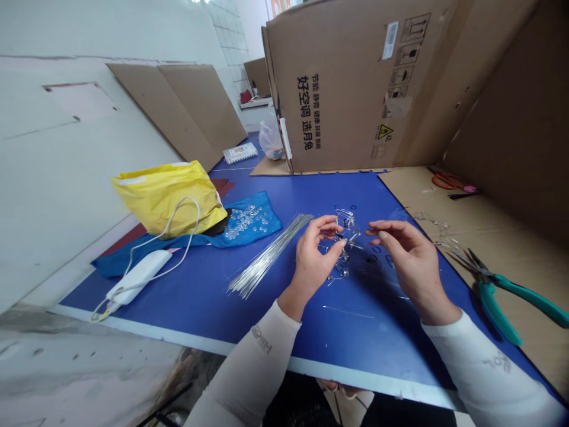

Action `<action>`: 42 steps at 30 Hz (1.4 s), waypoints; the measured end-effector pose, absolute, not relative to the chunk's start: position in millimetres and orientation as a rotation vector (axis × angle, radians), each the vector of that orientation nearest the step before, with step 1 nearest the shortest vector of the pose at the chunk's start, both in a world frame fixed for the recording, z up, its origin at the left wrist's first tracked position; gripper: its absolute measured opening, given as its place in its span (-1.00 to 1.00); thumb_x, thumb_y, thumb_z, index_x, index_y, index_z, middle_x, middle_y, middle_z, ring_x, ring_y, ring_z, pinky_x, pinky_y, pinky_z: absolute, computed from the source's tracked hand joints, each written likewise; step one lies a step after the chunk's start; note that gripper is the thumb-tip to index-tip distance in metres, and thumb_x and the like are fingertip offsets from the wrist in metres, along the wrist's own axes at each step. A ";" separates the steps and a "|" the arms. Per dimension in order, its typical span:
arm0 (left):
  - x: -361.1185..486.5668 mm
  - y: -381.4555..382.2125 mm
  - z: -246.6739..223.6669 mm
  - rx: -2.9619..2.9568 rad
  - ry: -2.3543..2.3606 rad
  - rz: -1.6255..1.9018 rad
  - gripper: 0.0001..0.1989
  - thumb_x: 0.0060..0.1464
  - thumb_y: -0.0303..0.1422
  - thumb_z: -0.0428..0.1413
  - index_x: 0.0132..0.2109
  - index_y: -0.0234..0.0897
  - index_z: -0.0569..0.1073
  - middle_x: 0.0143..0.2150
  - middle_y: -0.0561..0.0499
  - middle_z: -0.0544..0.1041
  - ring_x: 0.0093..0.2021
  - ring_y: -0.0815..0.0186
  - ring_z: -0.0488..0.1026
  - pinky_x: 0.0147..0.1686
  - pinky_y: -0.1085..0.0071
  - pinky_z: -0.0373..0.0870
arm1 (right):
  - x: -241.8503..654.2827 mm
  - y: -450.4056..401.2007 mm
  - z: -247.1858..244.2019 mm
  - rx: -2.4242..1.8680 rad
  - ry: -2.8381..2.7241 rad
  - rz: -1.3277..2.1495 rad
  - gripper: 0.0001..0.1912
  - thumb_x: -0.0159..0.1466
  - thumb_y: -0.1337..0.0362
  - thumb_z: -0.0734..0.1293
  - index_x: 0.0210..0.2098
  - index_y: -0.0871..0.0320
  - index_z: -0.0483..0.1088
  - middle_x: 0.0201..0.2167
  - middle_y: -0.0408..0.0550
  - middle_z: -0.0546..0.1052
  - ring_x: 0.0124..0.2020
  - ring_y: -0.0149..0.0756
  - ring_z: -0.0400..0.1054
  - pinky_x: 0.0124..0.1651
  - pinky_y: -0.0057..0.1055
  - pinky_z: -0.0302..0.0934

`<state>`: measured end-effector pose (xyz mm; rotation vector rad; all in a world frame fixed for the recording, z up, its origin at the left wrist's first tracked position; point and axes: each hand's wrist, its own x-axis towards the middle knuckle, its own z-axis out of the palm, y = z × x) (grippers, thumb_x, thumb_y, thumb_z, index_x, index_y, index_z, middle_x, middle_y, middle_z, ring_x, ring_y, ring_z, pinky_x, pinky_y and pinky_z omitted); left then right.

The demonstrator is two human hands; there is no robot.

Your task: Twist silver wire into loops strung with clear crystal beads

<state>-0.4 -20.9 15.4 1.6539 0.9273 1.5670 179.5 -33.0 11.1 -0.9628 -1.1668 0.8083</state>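
Note:
My left hand (315, 254) is closed, thumb and fingertips around a bent silvery wire piece (354, 237) with small dark and clear parts. Behind and below it lie more tangled wire pieces (342, 271), partly covered by my fingers. To the right, my right hand (411, 256) has thumb and forefinger drawn together; anything between them is too thin to make out. Small black rings (374, 258) lie on the table between the two hands. A bundle of straight silvery wires (271, 258) rests left of my left hand.
Green-handled pliers (489, 277) and red-handled scissors (448, 181) lie on cardboard at right. Clear beads (246, 222) sit on blue cloth (213, 239), beside a yellow bag (171, 198) and a white corded device (140, 277). A large cardboard box (351, 89) stands behind.

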 end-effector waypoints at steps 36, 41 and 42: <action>-0.8 -21.6 15.8 1.525 0.942 1.454 -0.60 0.08 -0.36 0.30 0.06 -0.19 0.43 -0.15 -0.02 0.56 -0.09 0.26 0.54 0.05 0.22 0.44 | 179.4 -32.5 12.7 -1.049 -1.309 0.956 -0.57 0.19 0.14 0.51 0.06 -0.03 0.52 0.00 -0.01 0.64 -0.01 -0.13 0.54 0.12 -0.05 0.41; 0.3 -21.8 15.5 1.503 0.955 1.443 -0.62 0.12 -0.34 0.28 0.07 -0.20 0.42 -0.11 -0.06 0.57 -0.06 0.25 0.54 0.02 0.26 0.45 | 178.3 -29.7 8.0 -1.055 -1.240 0.975 -0.57 0.15 0.12 0.54 0.01 -0.01 0.54 -0.03 -0.01 0.65 -0.04 -0.15 0.53 0.07 -0.11 0.43; 0.6 -21.6 15.3 1.494 0.963 1.445 -0.63 0.13 -0.33 0.27 0.07 -0.21 0.42 -0.09 -0.07 0.57 -0.04 0.25 0.54 0.00 0.28 0.45 | 178.4 -28.5 6.7 -1.064 -1.213 0.981 -0.56 0.14 0.10 0.54 0.00 0.00 0.55 -0.05 0.00 0.65 -0.06 -0.16 0.53 0.03 -0.13 0.44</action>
